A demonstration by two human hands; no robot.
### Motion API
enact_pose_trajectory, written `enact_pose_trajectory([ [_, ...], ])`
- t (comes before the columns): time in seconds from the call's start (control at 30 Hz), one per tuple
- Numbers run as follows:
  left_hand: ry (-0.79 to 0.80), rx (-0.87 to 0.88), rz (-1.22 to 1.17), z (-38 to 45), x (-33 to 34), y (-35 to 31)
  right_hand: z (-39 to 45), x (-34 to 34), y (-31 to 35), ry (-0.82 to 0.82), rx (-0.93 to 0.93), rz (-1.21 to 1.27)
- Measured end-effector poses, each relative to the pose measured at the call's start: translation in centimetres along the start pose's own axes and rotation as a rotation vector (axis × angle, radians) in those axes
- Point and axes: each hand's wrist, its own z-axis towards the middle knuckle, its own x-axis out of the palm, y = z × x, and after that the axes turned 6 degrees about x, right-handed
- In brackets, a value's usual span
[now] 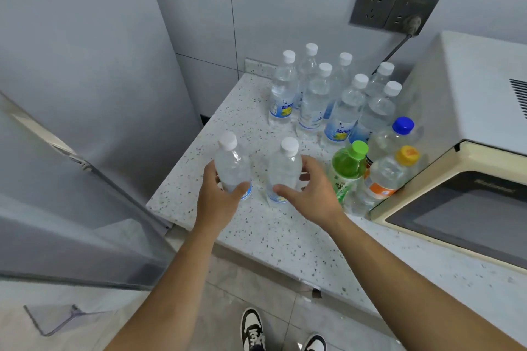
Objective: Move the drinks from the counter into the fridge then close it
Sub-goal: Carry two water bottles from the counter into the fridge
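Note:
Two clear white-capped water bottles stand near the left front of the speckled counter [265, 236]. My left hand [218, 199] grips the left bottle [231, 164] round its lower body. The fingers and thumb of my right hand [310, 194] wrap round the right bottle [285, 169]. Several more white-capped water bottles [316, 97] stand grouped at the back. A green-capped bottle [349, 167], an orange-capped bottle [389, 177] and a blue-capped bottle [397, 134] stand to the right of my right hand. The grey fridge [85, 65] is on the left, with its door [71, 236] swung open.
A cream microwave [462, 151] takes up the counter's right side, right beside the coloured-cap bottles. A wall socket [393, 8] with a plugged cable sits above the bottles. A clear door shelf [57, 319] shows at lower left. My shoes [253, 330] stand on the tiled floor.

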Motion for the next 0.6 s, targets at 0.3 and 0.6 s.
enact_pose_trajectory([
  [0.3, 0.076, -0.017, -0.022, 1.2, 0.7, 2.7, 0.6, 3.5, -1.0, -0.043, 0.112, 0.188],
  [0.6, 0.116, -0.006, -0.028, -2.3, -0.4, 3.1, -2.5, 2.2, -3.0, -0.054, 0.115, 0.296],
])
